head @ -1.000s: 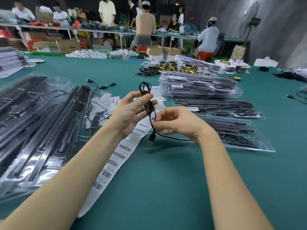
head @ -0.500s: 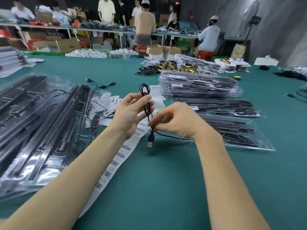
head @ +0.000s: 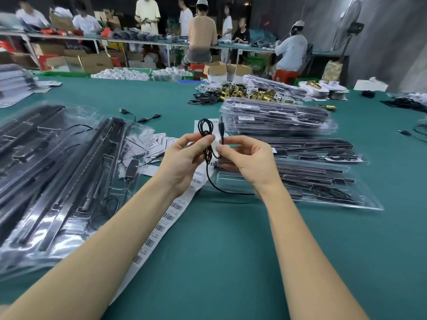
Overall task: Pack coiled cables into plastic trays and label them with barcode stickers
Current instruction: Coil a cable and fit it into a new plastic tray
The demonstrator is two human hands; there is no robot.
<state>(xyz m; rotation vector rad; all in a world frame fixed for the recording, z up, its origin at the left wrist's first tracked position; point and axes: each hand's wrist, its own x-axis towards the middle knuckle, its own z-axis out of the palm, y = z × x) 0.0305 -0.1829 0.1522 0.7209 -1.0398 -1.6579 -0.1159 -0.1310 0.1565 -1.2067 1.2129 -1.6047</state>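
Wide teal-green felt surface [head: 219, 262] carries everything, prob. so clear plastic shows up vs. the dark cloth. At 9 o'clock, big clear plastic blister trays w/ long black bars [head: 57, 176] lie flat & open-side up, likely the ones waiting for a cable. At 2–3 o'clock, stack of filled clear trays [head: 277, 118] w/ white stickers on top; looks like the done pile, kept out of the working zone. Long white strip of barcode stickers [head: 159, 225] runs from 7 o'clock up toward centre, passing under the left hand, so a label is w/in reach.

Thin black coiled cable [head: 206, 144] is held in the air at centre. Left hand [head: 182, 162] pinches the looped bundle to keep the coil from springing; right hand [head: 245, 160] pinches the free end w/ plug pointing up, prob. to wind or tuck it.

Barcodes visible; digits & sticker text too small to read. No brand legible.
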